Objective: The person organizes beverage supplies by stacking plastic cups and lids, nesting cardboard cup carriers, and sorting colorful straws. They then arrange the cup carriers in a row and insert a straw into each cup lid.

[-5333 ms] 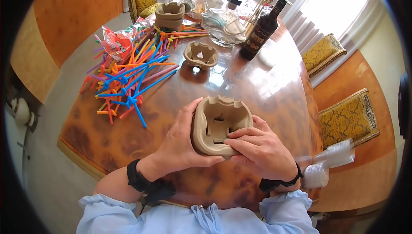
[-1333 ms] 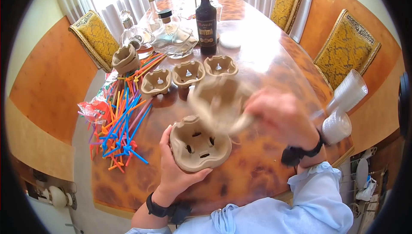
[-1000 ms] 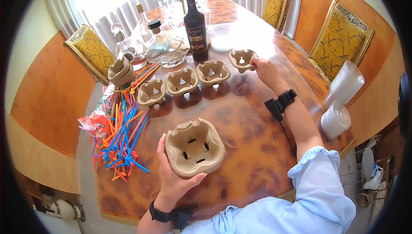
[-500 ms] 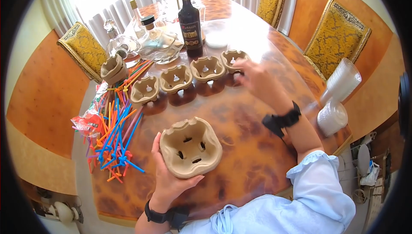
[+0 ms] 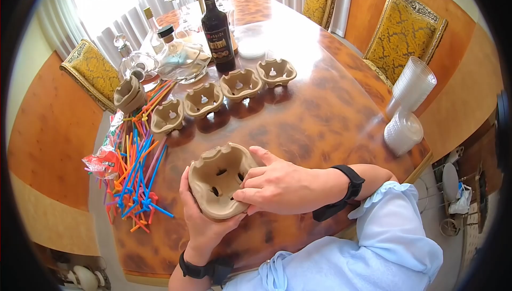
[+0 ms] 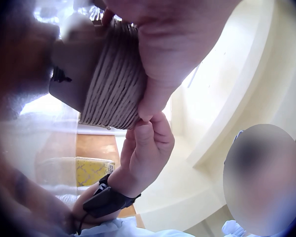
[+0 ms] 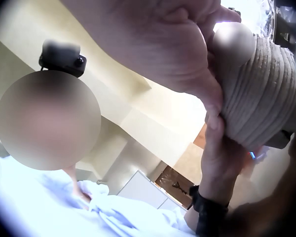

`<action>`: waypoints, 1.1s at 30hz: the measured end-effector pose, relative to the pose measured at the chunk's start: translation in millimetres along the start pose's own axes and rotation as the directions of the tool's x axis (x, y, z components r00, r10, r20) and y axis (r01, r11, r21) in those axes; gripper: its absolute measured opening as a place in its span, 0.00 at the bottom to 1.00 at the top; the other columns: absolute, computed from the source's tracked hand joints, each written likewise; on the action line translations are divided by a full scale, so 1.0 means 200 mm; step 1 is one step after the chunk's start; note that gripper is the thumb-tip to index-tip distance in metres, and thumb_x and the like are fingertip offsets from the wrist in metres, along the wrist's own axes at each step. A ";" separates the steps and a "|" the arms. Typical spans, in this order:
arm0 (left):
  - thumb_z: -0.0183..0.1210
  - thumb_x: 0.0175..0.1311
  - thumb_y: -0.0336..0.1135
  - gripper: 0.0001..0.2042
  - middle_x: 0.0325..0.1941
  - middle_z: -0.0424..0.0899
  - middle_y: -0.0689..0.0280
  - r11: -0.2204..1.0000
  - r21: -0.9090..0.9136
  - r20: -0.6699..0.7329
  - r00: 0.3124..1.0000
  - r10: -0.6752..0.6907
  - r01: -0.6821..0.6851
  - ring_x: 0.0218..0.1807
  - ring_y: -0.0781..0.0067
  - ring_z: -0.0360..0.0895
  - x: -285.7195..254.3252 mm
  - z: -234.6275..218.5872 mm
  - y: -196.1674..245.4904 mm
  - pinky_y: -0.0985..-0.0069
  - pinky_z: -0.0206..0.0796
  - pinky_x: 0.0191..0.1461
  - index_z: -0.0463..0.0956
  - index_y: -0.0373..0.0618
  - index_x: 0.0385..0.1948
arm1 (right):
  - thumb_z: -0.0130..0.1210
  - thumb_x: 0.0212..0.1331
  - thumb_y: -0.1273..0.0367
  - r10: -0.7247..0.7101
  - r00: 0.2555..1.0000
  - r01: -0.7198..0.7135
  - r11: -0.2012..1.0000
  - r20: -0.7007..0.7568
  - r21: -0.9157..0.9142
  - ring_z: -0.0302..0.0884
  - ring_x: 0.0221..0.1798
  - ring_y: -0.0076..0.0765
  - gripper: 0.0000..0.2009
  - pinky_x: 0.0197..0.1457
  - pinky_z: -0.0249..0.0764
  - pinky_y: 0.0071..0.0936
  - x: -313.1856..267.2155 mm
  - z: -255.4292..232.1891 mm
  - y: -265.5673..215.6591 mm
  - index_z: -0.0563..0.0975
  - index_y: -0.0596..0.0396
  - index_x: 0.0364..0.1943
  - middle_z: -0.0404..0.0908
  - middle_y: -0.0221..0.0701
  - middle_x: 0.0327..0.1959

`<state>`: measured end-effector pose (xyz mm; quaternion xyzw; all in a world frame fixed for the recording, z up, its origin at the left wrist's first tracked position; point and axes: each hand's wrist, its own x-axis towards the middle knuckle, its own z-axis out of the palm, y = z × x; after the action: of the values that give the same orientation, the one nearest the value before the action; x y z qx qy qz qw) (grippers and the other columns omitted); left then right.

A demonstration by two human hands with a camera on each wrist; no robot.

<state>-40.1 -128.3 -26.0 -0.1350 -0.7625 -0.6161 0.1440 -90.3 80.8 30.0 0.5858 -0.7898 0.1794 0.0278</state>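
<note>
My left hand (image 5: 202, 227) grips a nested stack of brown moulded-pulp cup carriers (image 5: 209, 164) above the near part of the table, its open side tilted up toward me. In the left wrist view, many layered rims of the stack (image 6: 113, 79) show side by side. My right hand (image 5: 285, 184) is at the stack's right near rim, fingers over the edge into the top carrier and thumb on the outside, pinching the rim. Past the stack, several single carriers (image 5: 204, 99) stand upright in a slanting row, the farthest carrier (image 5: 276, 72) at the right end.
Knotted coloured balloons (image 5: 138, 173) and a red plastic bag (image 5: 104, 163) lie at left. A small carrier stack (image 5: 129, 94) stands behind them. A dark bottle (image 5: 217, 35) and glass decanters (image 5: 181, 59) are behind the row. Clear plastic cups (image 5: 410, 88) lie by the right edge.
The row has grown from one carrier to several. My right hand set a carrier at its right end, let go, and came back to the stack in my left hand.
</note>
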 end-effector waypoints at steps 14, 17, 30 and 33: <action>0.74 0.32 0.32 0.55 0.64 0.59 0.57 0.990 -0.137 -0.005 0.999 -0.043 0.042 0.64 0.63 0.62 0.00 0.04 0.02 0.68 0.57 0.66 0.42 0.40 0.66 | 0.53 0.52 0.73 -0.020 0.973 0.029 0.999 -0.231 0.033 0.74 0.36 0.36 0.05 0.45 0.69 0.32 -0.02 -0.04 0.01 0.70 0.56 0.33 0.72 0.31 0.27; 0.73 0.32 0.31 0.56 0.64 0.58 0.58 0.994 -0.092 -0.014 0.998 -0.066 0.064 0.64 0.63 0.61 -0.02 0.02 0.01 0.68 0.56 0.66 0.41 0.40 0.66 | 0.52 0.49 0.73 -0.035 0.934 -0.008 0.993 -0.355 -0.117 0.74 0.36 0.37 0.06 0.45 0.69 0.31 -0.05 -0.13 0.01 0.70 0.57 0.32 0.73 0.31 0.28; 0.70 0.33 0.27 0.55 0.65 0.58 0.57 0.978 -0.191 0.011 0.996 -0.084 0.085 0.65 0.62 0.61 -0.01 0.02 0.01 0.67 0.59 0.66 0.39 0.42 0.67 | 0.45 0.55 0.76 0.531 0.510 -0.768 0.636 -0.676 -0.080 0.77 0.37 0.51 0.05 0.38 0.71 0.40 -0.61 -0.20 1.24 0.73 0.57 0.31 0.78 0.44 0.30; 0.73 0.35 0.37 0.57 0.66 0.56 0.58 0.981 -0.151 0.007 0.993 -0.121 0.120 0.67 0.62 0.58 0.00 0.02 0.03 0.67 0.56 0.67 0.39 0.40 0.67 | 0.44 0.54 0.75 0.613 0.504 -0.809 0.583 -0.609 -0.083 0.77 0.39 0.51 0.06 0.43 0.70 0.40 -0.61 -0.13 1.34 0.74 0.55 0.31 0.79 0.44 0.31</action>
<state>-38.2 -122.7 -21.7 -0.0983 -0.7201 -0.6800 0.0968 -307.4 268.4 -43.3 0.1123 -0.9403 0.1779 0.2676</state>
